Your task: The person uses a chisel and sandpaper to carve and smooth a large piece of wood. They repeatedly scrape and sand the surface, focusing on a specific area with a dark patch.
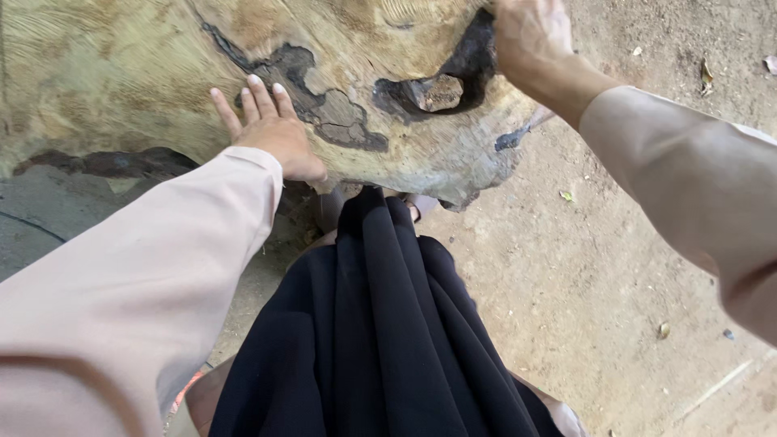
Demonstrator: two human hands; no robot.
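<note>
Under both hands (275, 133), wood slab (121, 73).

On my feed, the wood slab (162, 73) reads pale tan and yellowish, with faint curved grain lines and dark grey-to-black irregular veins across its face. I note a black-edged hollow (469, 65) holding a brownish lump. The left sleeve (146, 283) and right sleeve (688, 178) are plain pale pink, unpatterned. The skirt (380, 340) is solid black, falling in lengthwise folds. The ground (607, 275) is sandy brown, speckled with small pale flecks and a few dry yellowish leaf scraps.
</note>
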